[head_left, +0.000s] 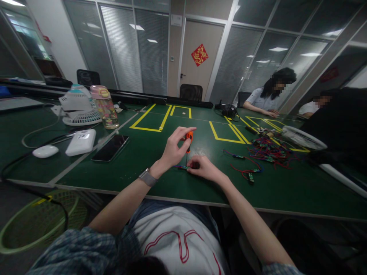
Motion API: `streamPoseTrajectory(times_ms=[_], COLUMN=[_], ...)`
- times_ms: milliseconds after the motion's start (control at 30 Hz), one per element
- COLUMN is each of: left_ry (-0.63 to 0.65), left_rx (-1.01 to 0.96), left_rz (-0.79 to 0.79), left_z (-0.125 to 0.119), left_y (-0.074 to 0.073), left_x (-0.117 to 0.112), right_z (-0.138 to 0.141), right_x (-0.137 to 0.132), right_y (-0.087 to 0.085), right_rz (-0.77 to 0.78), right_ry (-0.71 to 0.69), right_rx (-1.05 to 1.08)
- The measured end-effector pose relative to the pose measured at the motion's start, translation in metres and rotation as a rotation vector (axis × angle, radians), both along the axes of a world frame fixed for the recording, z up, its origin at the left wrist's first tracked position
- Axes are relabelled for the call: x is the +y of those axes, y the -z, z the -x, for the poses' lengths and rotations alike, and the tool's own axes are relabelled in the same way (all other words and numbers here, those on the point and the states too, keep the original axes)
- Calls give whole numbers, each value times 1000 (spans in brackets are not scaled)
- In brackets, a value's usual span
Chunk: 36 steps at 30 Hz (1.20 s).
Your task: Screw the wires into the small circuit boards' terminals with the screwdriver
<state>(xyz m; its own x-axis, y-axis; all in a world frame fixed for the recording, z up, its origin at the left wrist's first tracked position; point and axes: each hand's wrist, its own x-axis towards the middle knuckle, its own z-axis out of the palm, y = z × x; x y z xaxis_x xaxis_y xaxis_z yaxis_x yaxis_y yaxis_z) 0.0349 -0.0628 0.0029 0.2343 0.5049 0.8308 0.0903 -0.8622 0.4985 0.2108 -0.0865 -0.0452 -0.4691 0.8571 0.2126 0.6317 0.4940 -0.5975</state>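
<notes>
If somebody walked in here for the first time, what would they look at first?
Probably the bright orange screwdriver, held upright in the left hand over a small wired board by the right hand. Next might be the red diamond sign on the door at the back, then the tangled wires on the table's right side.

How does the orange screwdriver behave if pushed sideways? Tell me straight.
The orange screwdriver would probably tip if the left hand weren't steadying it, since it stands roughly upright on a thin shaft. It should stay stiff, as the shaft looks straight and metallic. Its narrow tip might skid off the small circuit board it seems to meet.
</notes>
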Motion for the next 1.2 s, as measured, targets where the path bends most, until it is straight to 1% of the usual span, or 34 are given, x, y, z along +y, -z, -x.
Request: streamPoseTrajectory(times_ms=[133, 267, 433, 667, 1033, 1133, 1200], left_ry=[22, -24, -47, 32, -121, -139, -121], left_rx=[1, -29, -53, -26, -8, -4, -5], left_rz=[19, 24, 78, 115, -58, -78, -66], left_z=[0, -1, -2, 0, -2, 0, 1], left_y=[0, 0, 1, 1, 1, 1, 1], left_x=[0, 1, 3, 1, 1, 1, 1], right_z=[0, -1, -2, -1, -1, -1, -1], right_x=[1, 1, 1, 0, 0, 1, 1], right_y=[1, 2, 3, 1, 1, 2, 2], right_rz=[-10, -10, -20, 0, 7, -3, -6], right_ry=[0, -2, -7, -9, -5, -9, -13], right_rx=[1, 6, 6, 5, 8, 8, 7])
